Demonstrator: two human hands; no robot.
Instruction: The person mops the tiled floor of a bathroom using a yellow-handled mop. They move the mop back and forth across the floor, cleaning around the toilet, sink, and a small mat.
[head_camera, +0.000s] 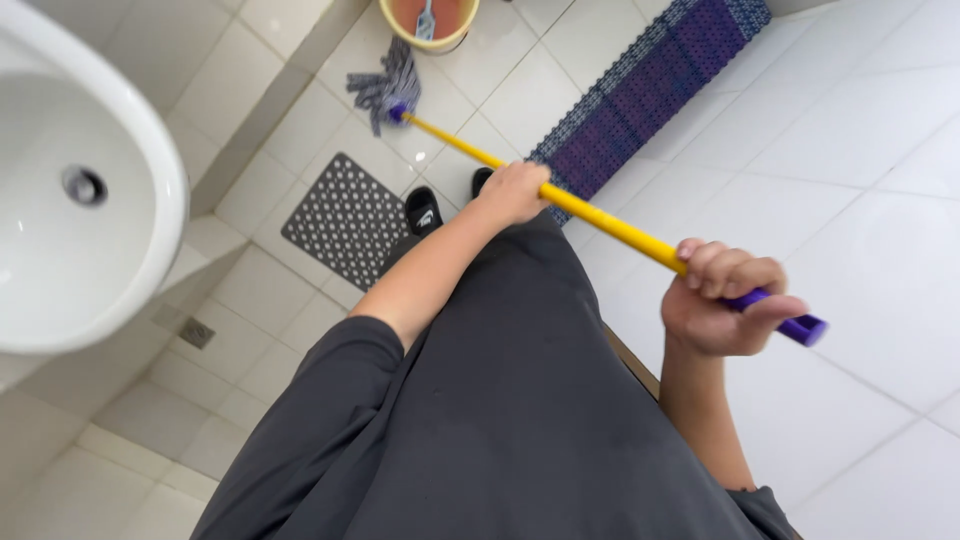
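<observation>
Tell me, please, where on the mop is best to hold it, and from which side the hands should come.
Grip the mop on its long yellow shaft, hands spread apart, probably as shown: the left hand wraps it mid-shaft from above, the right hand closes around the purple end grip. The shaft is thin, straight and slanted down to the string head on the floor, so two separated holds likely steer it best.

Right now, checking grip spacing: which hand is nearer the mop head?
The left hand, gripping midway down the yellow handle, is nearer the mop head. The right hand holds the purple top end, farthest away.
</observation>
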